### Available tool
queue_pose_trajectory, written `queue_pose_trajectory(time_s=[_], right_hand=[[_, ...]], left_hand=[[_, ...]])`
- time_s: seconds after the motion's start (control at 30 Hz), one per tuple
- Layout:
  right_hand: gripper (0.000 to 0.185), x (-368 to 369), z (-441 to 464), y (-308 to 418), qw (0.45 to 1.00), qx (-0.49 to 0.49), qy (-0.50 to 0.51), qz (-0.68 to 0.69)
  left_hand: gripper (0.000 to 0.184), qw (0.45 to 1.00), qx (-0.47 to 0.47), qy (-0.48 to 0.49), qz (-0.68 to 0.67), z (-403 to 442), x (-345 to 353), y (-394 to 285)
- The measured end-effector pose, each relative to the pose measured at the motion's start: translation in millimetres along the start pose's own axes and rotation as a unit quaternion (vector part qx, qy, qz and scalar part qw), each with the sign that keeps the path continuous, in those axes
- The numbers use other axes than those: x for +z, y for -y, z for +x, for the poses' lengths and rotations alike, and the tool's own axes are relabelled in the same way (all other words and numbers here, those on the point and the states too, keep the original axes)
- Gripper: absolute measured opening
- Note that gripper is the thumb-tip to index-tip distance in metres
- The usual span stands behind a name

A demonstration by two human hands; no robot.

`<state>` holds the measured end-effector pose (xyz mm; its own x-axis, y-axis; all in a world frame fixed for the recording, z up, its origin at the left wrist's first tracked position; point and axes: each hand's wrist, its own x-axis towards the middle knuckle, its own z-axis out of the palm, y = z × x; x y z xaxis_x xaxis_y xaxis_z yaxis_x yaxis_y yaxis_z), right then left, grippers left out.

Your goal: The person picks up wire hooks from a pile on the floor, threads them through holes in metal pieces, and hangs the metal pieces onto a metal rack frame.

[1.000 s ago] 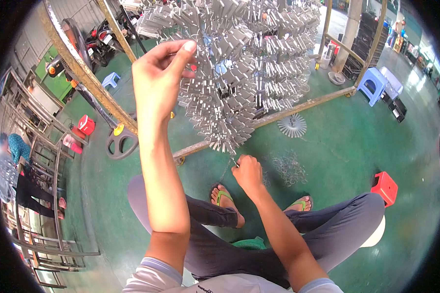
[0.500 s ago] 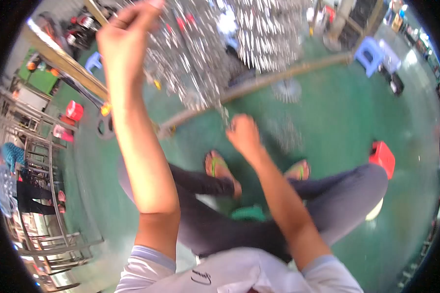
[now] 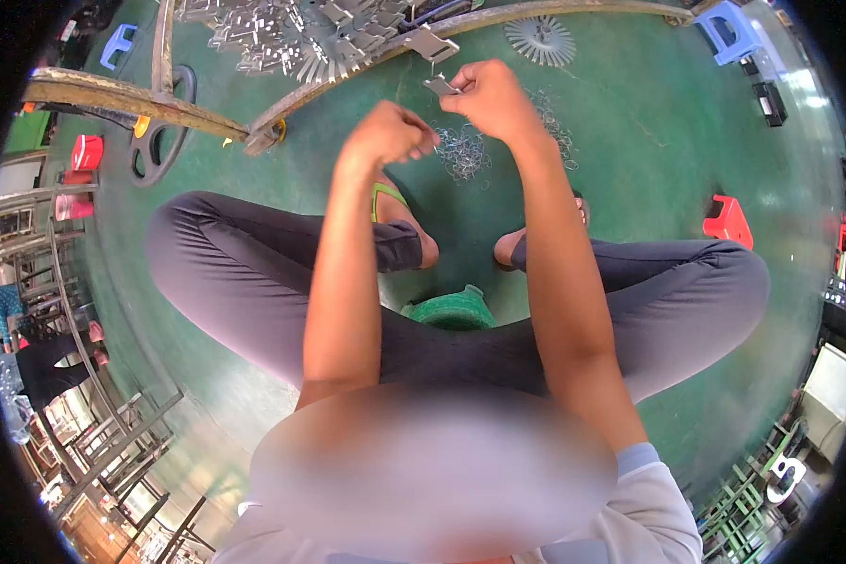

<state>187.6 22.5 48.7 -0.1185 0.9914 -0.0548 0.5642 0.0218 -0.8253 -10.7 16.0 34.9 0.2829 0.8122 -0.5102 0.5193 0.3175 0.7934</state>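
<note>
My right hand [image 3: 493, 99] pinches a small bent grey metal plate [image 3: 441, 86] between thumb and fingers. Just above it hangs a similar metal plate [image 3: 431, 43], apparently joined by a thin wire. Lower and to the left is my left hand [image 3: 390, 134], its fingers drawn together; what they hold, if anything, is too small to make out. Beyond and below the hands, a heap of thin wire hooks [image 3: 462, 153] lies on the green floor between my feet. Many hanging metal plates [image 3: 301, 38] cluster at the top, behind the wooden rail.
A wooden rail [image 3: 334, 89] crosses in front of me. Another wire pile [image 3: 556, 132] and a fan of metal strips [image 3: 540, 40] lie on the floor. Red stools [image 3: 727, 222] and blue stools [image 3: 727, 31] stand around. A person [image 3: 52, 362] is at far left, near metal racks.
My left hand has come down from high beside the hanging metal pieces to near my right hand. The right hand has moved forward and now grips a plate. The view has tilted downward.
</note>
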Motion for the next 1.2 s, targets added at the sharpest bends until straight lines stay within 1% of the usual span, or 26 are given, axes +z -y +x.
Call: queue_pose_trajectory(time_s=[0.07,0.13,0.23,0.33,0.4,0.47,0.57,0.67,0.77,0.8,0.83,0.9,1.0,1.07,1.1,1.2], right_hand=[[0.032,-4,0,-1,1.0,0.003,0.015,0.005],[0.032,-9,-1,1,1.0,0.015,0.025,-0.008],[0.033,-15,0,1,0.999,0.022,0.033,-0.007],[0.033,-17,-1,0,0.999,0.046,0.028,-0.002],[0.034,-20,2,0,0.999,0.042,0.025,0.002],[0.034,-19,1,-4,0.999,0.025,0.031,0.012],[0.035,-21,-1,-3,0.999,0.036,0.027,0.009],[0.035,-20,-2,-3,0.999,0.031,0.026,0.012],[0.036,-24,-2,-4,0.999,0.035,0.032,0.019],[0.036,-25,-2,-4,0.998,0.037,0.037,0.023],[0.036,-27,0,-5,0.998,0.04,0.031,0.023],[0.034,-30,0,-7,0.998,0.051,0.02,0.024],[0.034,-34,-1,-9,0.999,0.048,0.017,0.02],[0.034,-35,-1,-12,0.998,0.049,0.013,0.031],[0.034,-35,-1,-12,0.998,0.05,0.009,0.037],[0.033,-37,0,-12,0.998,0.036,0.021,0.036]], left_hand=[[0.014,0.998,-0.025,0.034,0.038,37,32,54],[0.016,0.988,-0.072,0.051,0.129,52,62,79],[0.017,0.986,-0.118,0.102,0.068,55,75,92],[0.018,0.992,-0.055,0.074,0.092,56,54,80],[0.021,0.989,-0.023,0.125,0.079,30,24,31],[0.023,0.986,0.06,0.146,0.054,0,-6,-10],[0.024,0.986,0.149,0.061,0.053,-13,-24,-23],[0.024,0.988,0.136,0.068,0.029,-9,-25,-7],[0.023,0.988,0.031,0.077,0.132,3,-1,1],[0.023,0.98,0.026,0.072,0.186,16,17,15],[0.022,0.968,0.02,0.066,0.24,35,39,38],[0.034,0.951,-0.044,0.047,0.302,73,88,95],[0.037,0.956,-0.082,0.079,0.27,77,126,134],[0.04,0.956,-0.099,0.108,0.253,85,139,157],[0.038,0.953,-0.113,0.138,0.244,86,140,162],[0.038,0.932,-0.175,-0.033,0.317,82,136,125]])
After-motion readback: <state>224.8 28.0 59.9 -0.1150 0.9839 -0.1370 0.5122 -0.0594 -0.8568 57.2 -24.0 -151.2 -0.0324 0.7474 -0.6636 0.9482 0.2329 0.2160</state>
